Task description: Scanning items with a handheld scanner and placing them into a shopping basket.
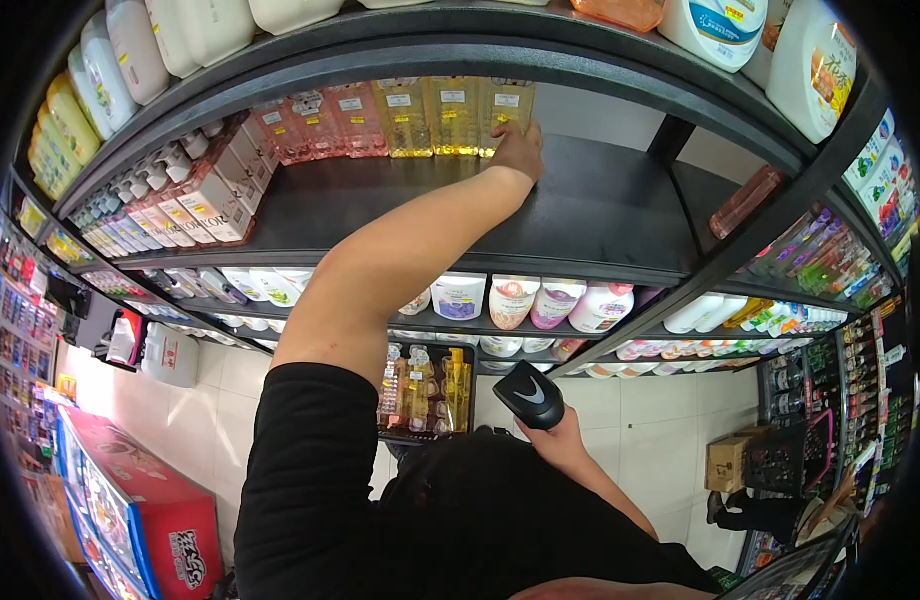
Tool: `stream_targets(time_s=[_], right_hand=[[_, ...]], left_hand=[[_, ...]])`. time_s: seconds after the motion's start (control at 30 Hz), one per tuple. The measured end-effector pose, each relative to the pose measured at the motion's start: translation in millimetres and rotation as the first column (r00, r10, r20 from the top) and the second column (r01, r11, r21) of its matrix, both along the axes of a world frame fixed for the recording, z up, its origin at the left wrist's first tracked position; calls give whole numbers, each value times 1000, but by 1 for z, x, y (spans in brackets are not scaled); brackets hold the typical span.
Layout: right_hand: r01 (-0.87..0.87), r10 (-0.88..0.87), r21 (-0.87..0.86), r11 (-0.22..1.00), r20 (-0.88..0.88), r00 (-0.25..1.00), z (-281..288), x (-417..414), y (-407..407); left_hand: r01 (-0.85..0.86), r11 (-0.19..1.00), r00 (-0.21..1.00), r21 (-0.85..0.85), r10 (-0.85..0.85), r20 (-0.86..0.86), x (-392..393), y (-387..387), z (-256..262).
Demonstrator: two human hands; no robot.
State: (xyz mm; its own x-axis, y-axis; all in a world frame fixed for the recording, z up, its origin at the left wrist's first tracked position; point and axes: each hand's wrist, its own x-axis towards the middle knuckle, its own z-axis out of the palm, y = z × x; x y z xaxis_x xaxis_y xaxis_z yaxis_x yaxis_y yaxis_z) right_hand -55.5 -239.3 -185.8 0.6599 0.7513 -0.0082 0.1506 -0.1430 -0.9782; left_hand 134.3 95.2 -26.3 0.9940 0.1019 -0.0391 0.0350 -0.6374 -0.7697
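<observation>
My left arm reaches up to the shelf, and my left hand has hold of the lower right side of a clear bottle of yellow liquid. That bottle stands upright at the right end of a row, beside two more yellow bottles and several pink ones. The bottles bear white labels and yellow stickers. Lower down, in front of my body, my right hand grips a black handheld barcode scanner. Its head points up towards the shelves. The scanner covers most of the fingers.
Boxed pump bottles line the left of the dark shelf. A black crate of yellow bottles stands below, close to my body. Metal uprights divide the shelving. A red chest freezer stands lower left; another person is at right.
</observation>
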Motion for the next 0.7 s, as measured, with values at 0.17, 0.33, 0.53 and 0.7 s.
stream_targets(time_s=[0.17, 0.33, 0.53, 0.7], right_hand=[[-10, 10, 11, 1000, 9, 1000, -2, 1, 2], [-10, 10, -9, 1000, 10, 1000, -3, 1, 2], [2, -2, -9, 1000, -18, 1000, -3, 2, -1], [-28, 28, 4, 1000, 39, 999, -1, 1, 3]], left_hand=[[-20, 999, 1000, 38, 20, 10, 0, 0, -2], [-8, 1000, 999, 4, 8, 47, 2, 3, -3], [-14, 999, 999, 29, 13, 40, 1, 2, -4], [222, 943, 966, -248, -178, 188, -41, -3, 17]])
